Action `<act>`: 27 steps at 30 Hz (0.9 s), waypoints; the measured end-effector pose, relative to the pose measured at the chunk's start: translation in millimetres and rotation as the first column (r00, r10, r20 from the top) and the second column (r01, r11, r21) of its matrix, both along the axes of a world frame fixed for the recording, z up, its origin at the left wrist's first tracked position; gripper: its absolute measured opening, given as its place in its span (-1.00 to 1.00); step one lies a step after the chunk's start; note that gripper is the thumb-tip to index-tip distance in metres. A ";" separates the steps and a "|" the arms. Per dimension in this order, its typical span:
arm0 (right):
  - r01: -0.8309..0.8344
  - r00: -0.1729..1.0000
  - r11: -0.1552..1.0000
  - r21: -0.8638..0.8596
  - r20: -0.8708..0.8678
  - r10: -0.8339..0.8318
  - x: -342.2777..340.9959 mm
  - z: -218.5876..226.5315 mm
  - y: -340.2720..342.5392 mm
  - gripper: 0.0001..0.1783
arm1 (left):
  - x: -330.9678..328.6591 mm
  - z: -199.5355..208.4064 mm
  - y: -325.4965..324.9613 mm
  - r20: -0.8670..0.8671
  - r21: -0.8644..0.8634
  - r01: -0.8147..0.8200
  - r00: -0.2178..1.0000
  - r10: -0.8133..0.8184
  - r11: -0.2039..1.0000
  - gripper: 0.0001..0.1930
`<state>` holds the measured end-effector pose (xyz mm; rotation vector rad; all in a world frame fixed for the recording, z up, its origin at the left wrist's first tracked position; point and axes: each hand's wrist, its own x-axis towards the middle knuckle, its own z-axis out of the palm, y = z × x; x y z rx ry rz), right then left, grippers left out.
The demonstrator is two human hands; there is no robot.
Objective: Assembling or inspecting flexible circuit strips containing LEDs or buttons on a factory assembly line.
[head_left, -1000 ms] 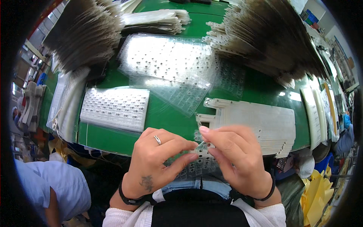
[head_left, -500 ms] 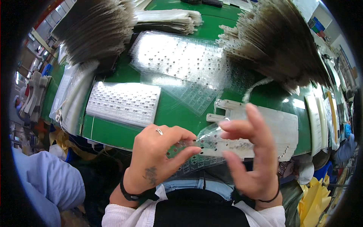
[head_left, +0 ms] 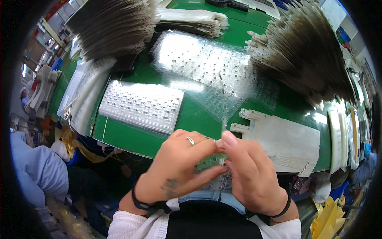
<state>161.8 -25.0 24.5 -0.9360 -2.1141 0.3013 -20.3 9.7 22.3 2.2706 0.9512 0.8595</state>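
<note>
- Green worktop (head_left: 131, 140) lies just beyond the fingers, workshop clutter past its edges.
- Far left of the fingers: co-worker's blue sleeve (head_left: 39, 169).
- Beyond and left: fanned stack of grey sheets (head_left: 113, 28); nearer, squared stack of dotted transparent sheets (head_left: 141, 105).
- Left hand (head_left: 181, 161): thumb and forefinger appear clamped on a dotted transparent plastic sheet (head_left: 217, 183).
- Straight beyond the fingertips: loose pile of transparent sheets (head_left: 203, 59).
- Held sheet: located between the two hands, reaching from the fingertips toward the lap; both hands equally near. Long axis mostly hidden, cannot be determined.
- Right hand (head_left: 252, 173): fingertips meet the left forefinger's tip; grip hidden, closure cannot be confirmed.
- Right, just beyond the right-hand fingers: whitish notched plates (head_left: 290, 137); farther, dark fanned stack (head_left: 306, 55).
- Labels, brands, writing: none legible on the sheets.
</note>
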 end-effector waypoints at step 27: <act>-0.021 0.428 0.737 -0.676 -0.672 -0.604 35.0 -46.8 -50.1 -0.21 | 21.5 -37.0 -12.9 0.314 -0.653 0.082 0.934 0.170 0.753 -0.69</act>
